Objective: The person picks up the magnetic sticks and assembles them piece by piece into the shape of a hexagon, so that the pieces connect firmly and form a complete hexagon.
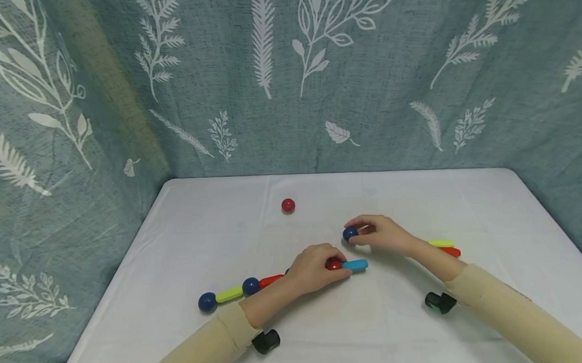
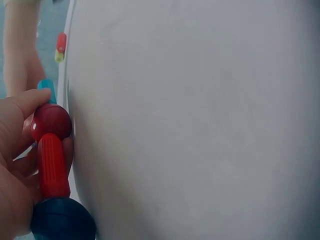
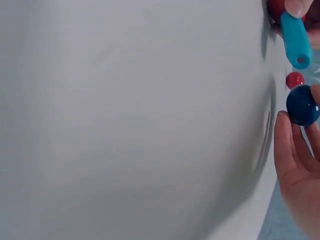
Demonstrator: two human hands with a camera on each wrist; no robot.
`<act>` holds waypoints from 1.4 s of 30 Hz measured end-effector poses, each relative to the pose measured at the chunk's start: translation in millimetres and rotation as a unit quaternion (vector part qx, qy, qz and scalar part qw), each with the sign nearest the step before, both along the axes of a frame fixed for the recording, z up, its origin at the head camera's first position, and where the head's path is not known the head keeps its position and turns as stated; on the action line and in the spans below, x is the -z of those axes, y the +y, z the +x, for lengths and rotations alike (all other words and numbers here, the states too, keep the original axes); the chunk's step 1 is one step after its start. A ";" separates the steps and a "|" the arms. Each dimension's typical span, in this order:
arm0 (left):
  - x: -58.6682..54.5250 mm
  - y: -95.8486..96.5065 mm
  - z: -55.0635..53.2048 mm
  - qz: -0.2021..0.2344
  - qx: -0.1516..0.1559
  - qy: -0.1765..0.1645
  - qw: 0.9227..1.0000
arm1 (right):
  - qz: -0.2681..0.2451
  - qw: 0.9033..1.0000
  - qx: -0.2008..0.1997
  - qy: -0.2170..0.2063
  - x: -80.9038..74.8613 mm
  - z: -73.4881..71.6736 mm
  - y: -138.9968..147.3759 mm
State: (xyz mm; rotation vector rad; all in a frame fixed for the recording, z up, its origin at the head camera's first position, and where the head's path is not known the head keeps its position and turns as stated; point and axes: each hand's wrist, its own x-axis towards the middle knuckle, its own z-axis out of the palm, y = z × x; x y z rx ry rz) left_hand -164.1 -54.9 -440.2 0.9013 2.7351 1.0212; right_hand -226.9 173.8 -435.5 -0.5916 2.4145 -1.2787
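My left hand (image 1: 314, 268) grips a chain of balls and sticks by its red ball (image 1: 333, 264), near the chain's right end. A light-blue stick (image 1: 357, 265) juts from that ball, its free end showing a small hole in the right wrist view. Behind the ball, a red stick (image 2: 53, 167) joins it to a dark blue ball (image 2: 63, 220). Farther left run another blue ball (image 1: 250, 286), a yellow-green stick (image 1: 229, 294) and an end blue ball (image 1: 207, 302). With its fingertips my right hand (image 1: 378, 233) pinches a loose blue ball (image 3: 302, 105), apart from the light-blue stick.
A loose red ball (image 1: 288, 205) lies toward the back of the white-covered table (image 1: 214, 217). At the right, a yellow-green stick (image 1: 441, 243) and a red stick (image 1: 451, 252) lie side by side, partly behind my right forearm. A patterned curtain (image 1: 288, 122) hangs behind the table.
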 end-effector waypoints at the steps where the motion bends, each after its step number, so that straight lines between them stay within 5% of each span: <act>1: -0.1 -0.8 -0.1 0.001 0.000 0.001 1.000 | -0.003 1.000 0.005 -0.005 0.9 4.0 4.4; 19: 0.6 -8.7 -1.7 0.008 -0.008 0.009 1.000 | -0.038 0.998 -0.004 -0.050 1.2 45.0 35.5; 35: -0.6 -7.3 -2.5 -0.005 -0.014 0.015 1.000 | -0.050 0.997 -0.014 -0.053 7.5 47.5 32.8; 42: -7.4 8.1 -5.0 -0.019 -0.001 0.008 1.000 | -0.061 0.997 -0.011 -0.055 11.2 47.6 33.4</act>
